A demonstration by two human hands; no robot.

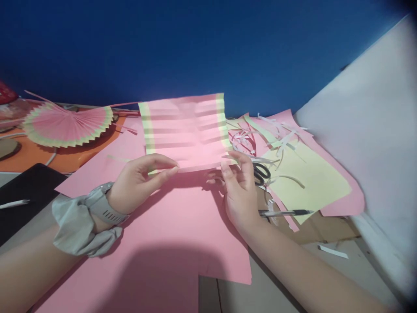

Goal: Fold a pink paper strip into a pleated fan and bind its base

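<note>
A pink paper sheet [187, 126] with yellow-green strips along both sides is raised in front of me, its surface creased crosswise in pleats. My left hand [143, 176] pinches its lower edge left of the middle between thumb and fingers. At the lower right corner, my right hand [239, 182] grips the same edge, closed on the paper. Large pink sheets [169, 217] lie under both hands. Black-handled scissors [261, 174] rest just right of my right hand, and a pen [286, 213] lies beside its wrist.
A pleated pink and yellow-green paper fan [70, 124] sits on an orange surface [97, 156] at left. To the right are a pale yellow sheet [306, 178] and paper scraps [283, 139]. A blue wall [208, 48] stands behind; a black flat object [32, 195] lies at left.
</note>
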